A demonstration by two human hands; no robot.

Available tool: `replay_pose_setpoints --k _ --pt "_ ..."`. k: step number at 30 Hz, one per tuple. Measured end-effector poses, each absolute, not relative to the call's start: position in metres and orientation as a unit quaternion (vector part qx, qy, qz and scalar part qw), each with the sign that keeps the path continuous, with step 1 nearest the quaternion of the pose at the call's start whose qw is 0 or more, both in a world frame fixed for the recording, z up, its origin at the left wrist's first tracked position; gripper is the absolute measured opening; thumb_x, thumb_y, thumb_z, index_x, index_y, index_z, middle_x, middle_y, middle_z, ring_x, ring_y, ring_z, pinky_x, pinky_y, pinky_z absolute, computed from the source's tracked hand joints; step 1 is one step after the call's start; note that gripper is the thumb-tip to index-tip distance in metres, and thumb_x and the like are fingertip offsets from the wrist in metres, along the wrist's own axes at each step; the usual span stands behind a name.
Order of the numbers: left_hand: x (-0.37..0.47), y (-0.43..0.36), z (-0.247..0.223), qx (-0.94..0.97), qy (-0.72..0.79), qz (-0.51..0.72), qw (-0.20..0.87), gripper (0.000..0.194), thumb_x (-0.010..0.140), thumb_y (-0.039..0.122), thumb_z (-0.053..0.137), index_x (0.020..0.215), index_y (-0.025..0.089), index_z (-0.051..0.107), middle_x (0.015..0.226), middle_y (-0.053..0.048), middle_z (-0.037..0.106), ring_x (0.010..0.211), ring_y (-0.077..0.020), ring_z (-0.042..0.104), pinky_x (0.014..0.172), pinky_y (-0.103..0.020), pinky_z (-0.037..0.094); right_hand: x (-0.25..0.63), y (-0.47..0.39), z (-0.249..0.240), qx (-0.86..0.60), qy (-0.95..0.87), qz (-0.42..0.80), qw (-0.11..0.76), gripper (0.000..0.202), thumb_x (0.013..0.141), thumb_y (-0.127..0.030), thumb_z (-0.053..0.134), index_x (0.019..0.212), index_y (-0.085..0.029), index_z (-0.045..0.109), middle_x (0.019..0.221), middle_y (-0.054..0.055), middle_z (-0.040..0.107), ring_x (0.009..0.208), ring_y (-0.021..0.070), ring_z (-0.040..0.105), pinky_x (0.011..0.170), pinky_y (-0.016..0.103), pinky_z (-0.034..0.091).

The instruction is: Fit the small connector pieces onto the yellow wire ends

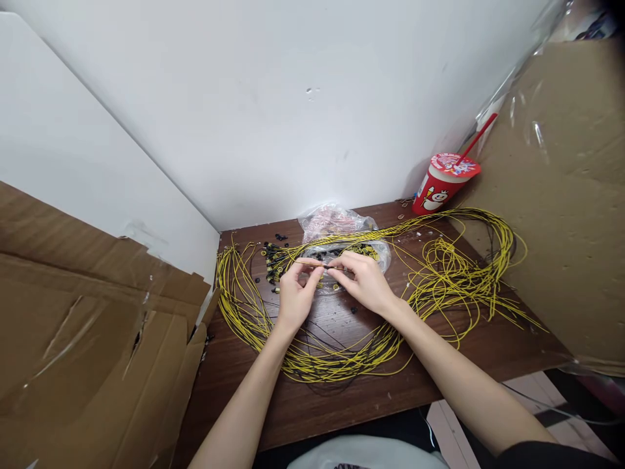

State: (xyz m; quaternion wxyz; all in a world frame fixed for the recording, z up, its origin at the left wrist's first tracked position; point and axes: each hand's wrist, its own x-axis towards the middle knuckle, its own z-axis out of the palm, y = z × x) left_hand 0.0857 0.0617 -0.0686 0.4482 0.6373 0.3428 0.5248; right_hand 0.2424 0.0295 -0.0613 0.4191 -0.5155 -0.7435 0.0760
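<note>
Head cam: L hand (293, 293) & R hand (364, 281) pinch yellow wire (326, 268).

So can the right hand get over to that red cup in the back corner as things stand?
Probably yes. The right hand is pinching a small part with the left hand, so it would have to let go first. Between it and the red cup lie only flat yellow wires on the table.

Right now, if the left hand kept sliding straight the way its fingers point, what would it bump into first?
The left hand points up and right, toward the right hand. Their fingertips nearly meet around a thin wire end, so it would probably meet the right hand's fingers first. Behind those lies the clear plastic bag.
</note>
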Motion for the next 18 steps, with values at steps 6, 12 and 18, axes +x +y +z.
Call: replay_pose_setpoints --k 6,12,18 --pt "0.082 0.065 -0.066 0.608 0.304 0.556 0.479 0.015 0.083 0.031 0.06 0.084 0.017 0.056 0.087 -0.006 0.067 0.062 -0.0099 0.053 0.054 -0.021 0.043 0.243 0.029 -0.06 -0.496 -0.76 0.075 0.413 0.015 0.091 -0.026 0.053 0.091 -0.016 0.064 0.087 0.004 0.065 0.074 0.0141 0.057 0.067 0.026 0.041" --pt "0.072 0.072 -0.058 0.493 0.289 0.63 0.526 0.026 0.081 0.037 0.063 0.086 0.018 0.046 0.082 -0.007 0.069 0.064 -0.0109 0.057 0.053 -0.02 0.044 0.256 0.033 -0.056 -0.524 -0.743 0.054 0.413 0.011 0.089 -0.023 0.055 0.09 -0.017 0.064 0.084 0.003 0.066 0.071 0.0137 0.058 0.064 0.025 0.041" --pt "0.081 0.064 -0.065 0.6 0.318 0.544 0.494 0.023 0.077 0.032 0.067 0.091 0.015 0.062 0.091 -0.008 0.067 0.076 -0.0139 0.059 0.054 -0.02 0.046 0.253 0.03 -0.058 -0.503 -0.762 0.058 0.405 0.013 0.09 -0.026 0.055 0.093 -0.017 0.064 0.082 0.003 0.063 0.071 0.0133 0.057 0.067 0.026 0.042"
